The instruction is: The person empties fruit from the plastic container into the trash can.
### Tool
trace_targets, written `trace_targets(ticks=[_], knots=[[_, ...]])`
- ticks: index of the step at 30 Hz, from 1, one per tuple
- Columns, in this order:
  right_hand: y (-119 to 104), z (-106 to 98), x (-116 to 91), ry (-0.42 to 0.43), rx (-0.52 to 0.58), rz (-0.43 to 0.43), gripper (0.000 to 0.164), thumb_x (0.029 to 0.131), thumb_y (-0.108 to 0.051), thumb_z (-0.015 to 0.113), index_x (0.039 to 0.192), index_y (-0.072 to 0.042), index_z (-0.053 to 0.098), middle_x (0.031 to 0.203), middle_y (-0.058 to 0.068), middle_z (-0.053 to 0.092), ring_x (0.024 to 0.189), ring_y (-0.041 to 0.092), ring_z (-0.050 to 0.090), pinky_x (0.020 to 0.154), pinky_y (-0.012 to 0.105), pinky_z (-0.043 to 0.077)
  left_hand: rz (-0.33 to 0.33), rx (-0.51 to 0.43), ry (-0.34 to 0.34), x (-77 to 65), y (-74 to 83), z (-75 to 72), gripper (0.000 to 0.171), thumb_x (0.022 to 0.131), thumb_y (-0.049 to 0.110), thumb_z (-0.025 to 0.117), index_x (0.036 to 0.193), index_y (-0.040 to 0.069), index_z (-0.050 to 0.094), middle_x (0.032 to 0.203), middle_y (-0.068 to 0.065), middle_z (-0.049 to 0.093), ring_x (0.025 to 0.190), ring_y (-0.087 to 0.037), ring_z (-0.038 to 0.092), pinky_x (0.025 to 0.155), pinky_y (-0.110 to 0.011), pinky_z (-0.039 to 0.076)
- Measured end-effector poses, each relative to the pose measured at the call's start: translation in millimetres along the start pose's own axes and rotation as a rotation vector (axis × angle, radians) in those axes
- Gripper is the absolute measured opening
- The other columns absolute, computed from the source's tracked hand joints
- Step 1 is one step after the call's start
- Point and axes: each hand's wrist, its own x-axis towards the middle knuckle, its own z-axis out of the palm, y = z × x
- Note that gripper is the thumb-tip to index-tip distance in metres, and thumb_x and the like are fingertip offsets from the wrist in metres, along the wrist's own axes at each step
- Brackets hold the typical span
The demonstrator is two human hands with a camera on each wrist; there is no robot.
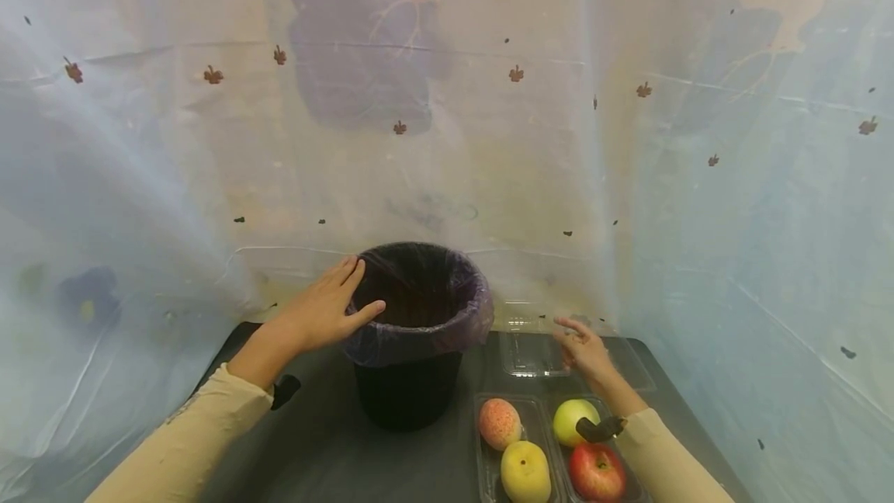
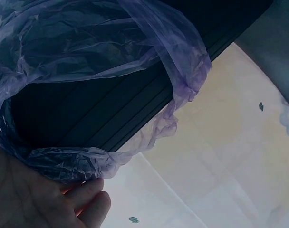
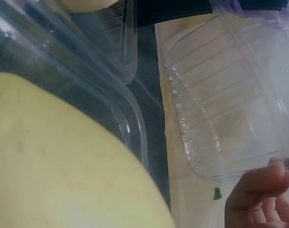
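My left hand (image 1: 317,313) rests at the left rim of a black bin (image 1: 408,390), fingers extended and thumb over the opening. A thin purple plastic liner (image 1: 475,293) is folded over that rim; in the left wrist view the fingertips touch the liner's edge (image 2: 87,164). Beside a clear plastic lid (image 1: 534,355), my right hand (image 1: 587,352) hovers with its index finger stretched out and its other fingers loosely bent. In the right wrist view, fingertips (image 3: 277,173) sit near the lid's edge (image 3: 216,109); contact is unclear. A yellow-green apple (image 1: 574,419) lies under that wrist.
Two clear plastic trays stand at the front right. The left tray (image 1: 482,460) holds a speckled peach-coloured fruit (image 1: 499,424) and a yellow fruit (image 1: 525,473); the right one holds the yellow-green apple and a red apple (image 1: 597,472). Translucent patterned sheeting (image 1: 447,177) surrounds the dark table (image 1: 300,441).
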Motion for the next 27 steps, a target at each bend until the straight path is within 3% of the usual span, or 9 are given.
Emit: trace_targets(ticks=[9, 27], knots=[[12.9, 3.1, 4.3, 0.024, -0.028, 0.114, 0.056, 0.110, -0.017, 0.065, 0.158, 0.003, 0.046, 0.063, -0.006, 0.043, 0.056, 0.008, 0.042, 0.055, 0.024, 0.049, 0.005, 0.016, 0.006, 1.0, -2.1, 1.6, 0.103, 0.106, 0.074, 0.039, 0.171, -0.001, 0.013, 0.178, -0.024, 0.008, 0.164, -0.046, 0.009, 0.130, -0.065, 0.013], [22.3, 10.6, 5.0, 0.004, -0.120, 0.143, 0.054, 0.108, -0.015, 0.067, 0.155, 0.006, 0.048, 0.061, -0.002, 0.046, 0.054, 0.011, 0.048, 0.054, 0.027, 0.052, 0.000, 0.008, 0.005, 0.3, -1.5, 1.2, 0.102, 0.107, 0.074, 0.040, 0.171, -0.001, 0.013, 0.178, -0.024, 0.007, 0.164, -0.046, 0.009, 0.131, -0.065, 0.012]])
